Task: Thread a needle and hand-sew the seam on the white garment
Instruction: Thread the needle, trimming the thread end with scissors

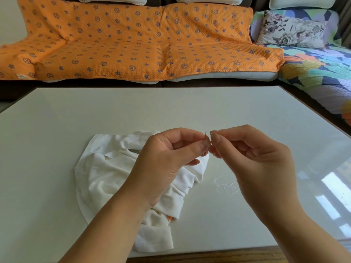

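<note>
head view: white table (pixel 76 114) below an orange sofa (pixel 133 44); left hand (pixel 167 160) pinches needle (pixel 205 134), right hand (pixel 252 158) pinches thread (pixel 226 184) at centre, above garment (pixel 106 177).

This is a home living room. Beyond the far edge of the glossy white worktop (pixel 171 103) runs a pale corner sofa (pixel 228 75) draped with an orange star-print throw (pixel 133 44). Its right wing carries a bright patchwork quilt (pixel 313 73) and a floral cushion (pixel 292 29). Window light reflects near the worktop's right corner.
</note>
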`<act>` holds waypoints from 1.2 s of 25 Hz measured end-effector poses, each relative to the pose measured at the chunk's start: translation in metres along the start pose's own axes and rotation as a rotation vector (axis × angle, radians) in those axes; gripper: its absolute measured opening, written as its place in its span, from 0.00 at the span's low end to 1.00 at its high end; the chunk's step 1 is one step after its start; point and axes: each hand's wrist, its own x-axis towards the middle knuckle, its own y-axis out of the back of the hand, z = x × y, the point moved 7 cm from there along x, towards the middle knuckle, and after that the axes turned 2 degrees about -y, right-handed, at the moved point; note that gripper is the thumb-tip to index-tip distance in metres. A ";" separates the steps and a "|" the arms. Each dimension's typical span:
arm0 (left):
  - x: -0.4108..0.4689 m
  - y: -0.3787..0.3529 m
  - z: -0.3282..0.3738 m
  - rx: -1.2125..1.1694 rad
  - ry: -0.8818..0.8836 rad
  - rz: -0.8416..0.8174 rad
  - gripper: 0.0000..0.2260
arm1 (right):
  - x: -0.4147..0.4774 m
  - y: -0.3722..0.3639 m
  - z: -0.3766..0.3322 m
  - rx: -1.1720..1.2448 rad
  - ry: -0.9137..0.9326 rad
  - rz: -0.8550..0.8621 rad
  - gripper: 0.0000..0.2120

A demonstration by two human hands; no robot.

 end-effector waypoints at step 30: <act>-0.002 -0.004 0.003 0.080 -0.024 -0.009 0.06 | -0.002 -0.001 -0.002 -0.044 0.022 -0.008 0.08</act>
